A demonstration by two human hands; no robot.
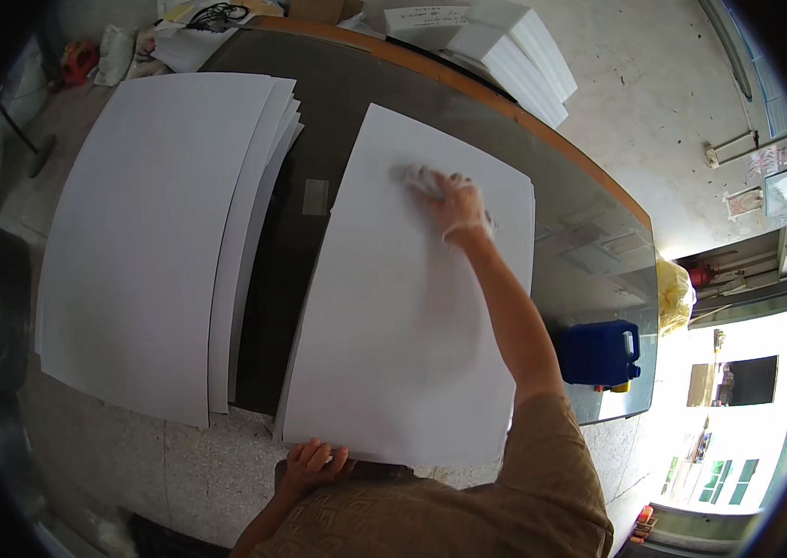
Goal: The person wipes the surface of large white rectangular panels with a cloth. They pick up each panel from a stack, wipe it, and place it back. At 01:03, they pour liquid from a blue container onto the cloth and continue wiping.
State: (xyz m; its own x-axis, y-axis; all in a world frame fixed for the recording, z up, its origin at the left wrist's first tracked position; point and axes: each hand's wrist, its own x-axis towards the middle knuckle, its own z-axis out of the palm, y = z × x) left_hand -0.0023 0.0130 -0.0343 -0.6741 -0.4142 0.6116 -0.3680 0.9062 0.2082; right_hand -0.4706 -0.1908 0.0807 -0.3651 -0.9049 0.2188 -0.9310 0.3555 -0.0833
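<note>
- Where the near edge of the table (588, 232) meets the body, the left hand (311, 465) is seen resting on the bottom edge of a big white sheet (393, 353); fingers are curled over that edge and pressed down on it, thumb side not clearly shown.
- Just behind that hand, a tan patterned shirt (468, 511) fills the lower middle of the view.
- White sheet is laid flat on the dark table top, approx. centre of the view, its bottom edge hanging a bit past the table's near side, over the pale tiled floor (152, 474).
- Right arm is stretched across the sheet toward its far part; the right hand (449, 200) is covered by a thin clear plastic glove and is pressed onto the sheet near its top edge.
- Right hand looks motion-blurred; fingers seem bunched, maybe on a cloth or wad, but what's held can't be told, nor if the grip is closed.
- To the left, well apart from the sheet w/ a strip of dark table between, a stack of white sheets (142, 232) is fanned at its right edges.
- To the right, a blue plastic jug (598, 352) w/ a yellow part below is set at the table's right end, near the right elbow.
- Farther right, a yellow bag (677, 296) is seen past the table corner.
- At the far side, white foam blocks (519, 51) are piled beyond the table's orange rim.
- Far left corner: bags & a red object, too small to be made out.
</note>
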